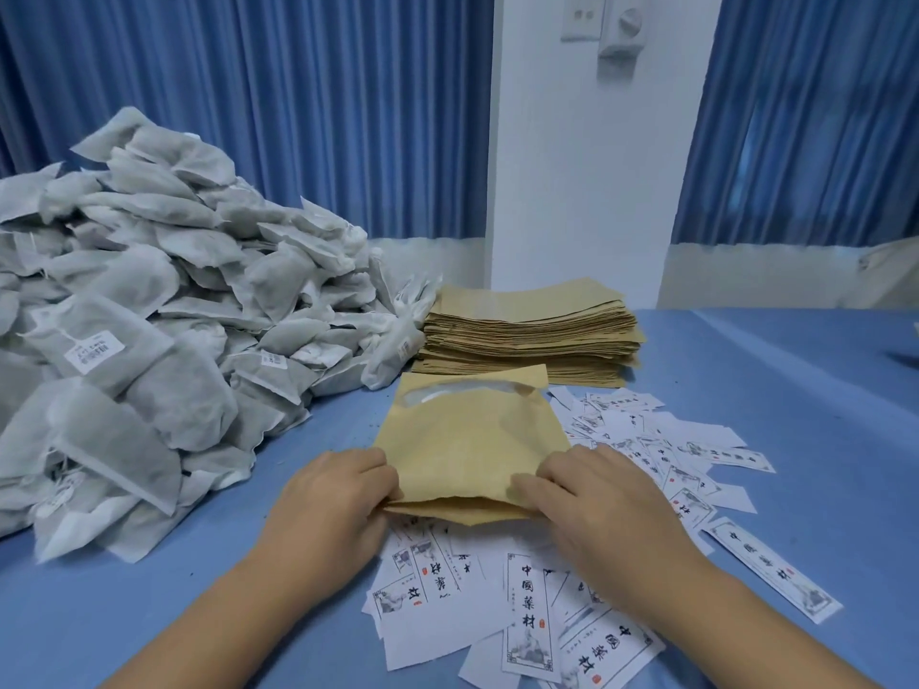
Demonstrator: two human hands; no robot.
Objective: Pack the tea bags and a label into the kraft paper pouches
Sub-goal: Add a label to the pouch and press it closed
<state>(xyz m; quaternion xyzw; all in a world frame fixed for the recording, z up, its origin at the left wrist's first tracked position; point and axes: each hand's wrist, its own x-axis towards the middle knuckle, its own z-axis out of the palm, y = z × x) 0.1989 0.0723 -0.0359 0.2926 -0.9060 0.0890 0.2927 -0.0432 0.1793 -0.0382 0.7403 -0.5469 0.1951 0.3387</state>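
A kraft pouch (467, 440) lies over scattered labels (527, 619) on the blue surface (795, 390). The left hand (333, 504) and right hand (592, 504) pinch its near edge at either corner. Tea bags (164, 300) are heaped left, beside stacked pouches (537, 330).

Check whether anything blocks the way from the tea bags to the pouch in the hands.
Nothing visible does. Only bare blue tablecloth lies between the tea bags and the pouch. The left hand and right hand both pinch its near edge.
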